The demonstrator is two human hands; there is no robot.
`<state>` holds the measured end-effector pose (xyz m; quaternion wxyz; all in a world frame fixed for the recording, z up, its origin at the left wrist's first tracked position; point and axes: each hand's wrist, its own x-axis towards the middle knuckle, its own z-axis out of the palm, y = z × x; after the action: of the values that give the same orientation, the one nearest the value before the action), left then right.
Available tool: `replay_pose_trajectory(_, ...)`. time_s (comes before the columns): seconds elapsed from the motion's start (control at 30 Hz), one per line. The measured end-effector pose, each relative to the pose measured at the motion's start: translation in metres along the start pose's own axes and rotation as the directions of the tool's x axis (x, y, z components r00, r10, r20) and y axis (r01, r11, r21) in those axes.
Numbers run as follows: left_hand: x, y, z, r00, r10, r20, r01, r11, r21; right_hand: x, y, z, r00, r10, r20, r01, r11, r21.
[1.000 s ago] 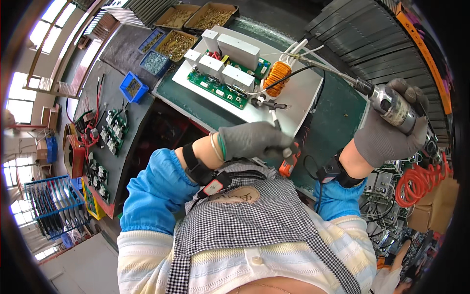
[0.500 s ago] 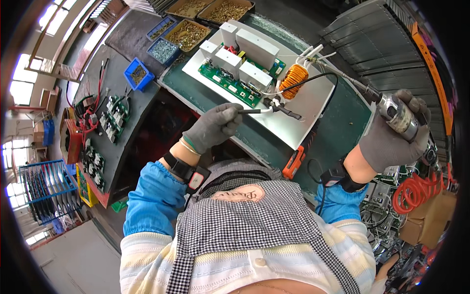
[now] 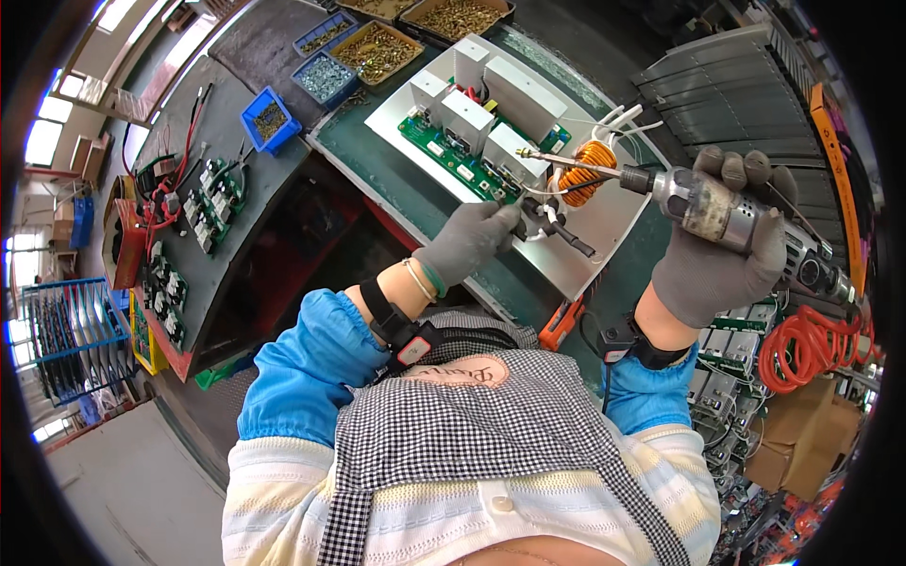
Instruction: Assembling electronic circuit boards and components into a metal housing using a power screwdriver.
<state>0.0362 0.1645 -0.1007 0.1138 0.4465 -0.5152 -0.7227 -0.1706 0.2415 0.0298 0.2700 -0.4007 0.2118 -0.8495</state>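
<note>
Green workbench (image 3: 373, 156) lies below — left hand (image 3: 472, 241) pinches a black cable (image 3: 525, 225), right hand (image 3: 717, 269) clasps a power driver (image 3: 706, 206).

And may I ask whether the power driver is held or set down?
Held: the right hand wraps around the power driver.

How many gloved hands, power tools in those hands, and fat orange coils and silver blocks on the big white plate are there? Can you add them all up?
Gloved hands, left hand and right hand: 2
Held power tool: 1
Orange coil: 1
Silver blocks: 5
Total: 9
</note>
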Motion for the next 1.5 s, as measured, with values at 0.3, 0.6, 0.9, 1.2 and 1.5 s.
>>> replay_pose_trajectory(0.3, 0.001, 0.015, -0.002, 0.993, -0.119, -0.018, 0.120, 0.980, 0.158, -0.017, 0.018, 0.020, 0.983, 0.177, 0.044, -0.173, 0.980, -0.097)
replay_pose_trajectory(0.6, 0.008, 0.007, -0.008, 0.990, -0.136, 0.043, 0.134, 0.990, 0.045, -0.023, 0.055, 0.025, 0.947, 0.288, 0.144, -0.240, 0.930, -0.279)
replay_pose_trajectory(0.9, 0.010, 0.014, -0.015, 0.916, -0.343, 0.210, 0.379, 0.910, -0.165, -0.013, 0.066, 0.048, 0.917, 0.381, 0.116, -0.307, 0.862, -0.403)
replay_pose_trajectory(1.2, 0.019, 0.003, -0.013, 0.934, -0.290, 0.210, 0.321, 0.938, -0.131, -0.002, 0.088, 0.059, 0.876, 0.449, 0.177, -0.294, 0.788, -0.541)
replay_pose_trajectory(1.5, 0.014, 0.003, -0.014, 0.939, -0.274, 0.206, 0.297, 0.950, -0.093, -0.004, 0.092, 0.055, 0.867, 0.463, 0.184, -0.339, 0.819, -0.463)
